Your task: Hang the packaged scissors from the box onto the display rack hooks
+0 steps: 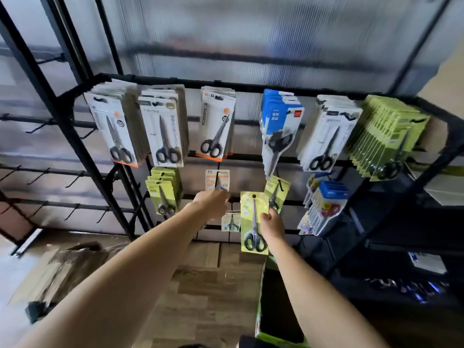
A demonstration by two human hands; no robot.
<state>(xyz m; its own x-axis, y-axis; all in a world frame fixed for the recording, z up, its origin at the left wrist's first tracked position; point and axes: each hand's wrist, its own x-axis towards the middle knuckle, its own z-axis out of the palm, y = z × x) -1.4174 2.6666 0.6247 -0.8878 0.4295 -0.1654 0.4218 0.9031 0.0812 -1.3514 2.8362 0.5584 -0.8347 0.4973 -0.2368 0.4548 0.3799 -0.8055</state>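
Observation:
My right hand (272,223) grips a green-carded pack of black-handled scissors (253,222) by its right edge, upright, in front of the black display rack (175,80). Just above and behind it one green pack (276,194) hangs on a hook. My left hand (213,203) reaches to the middle row and holds the bottom of a pale beige scissors pack (217,179) hanging there. A small pack (230,222) hangs below, between my hands. The green box (261,310) stands open under my right forearm; its contents are dark and hidden.
The top row of the rack carries several stacks of scissors packs, white, blue and green (386,136). Green packs (163,189) hang at the middle left, blue packs (326,204) at the right. Bare hooks (37,177) stick out on the left rack. Flattened cardboard (62,267) lies on the wooden floor.

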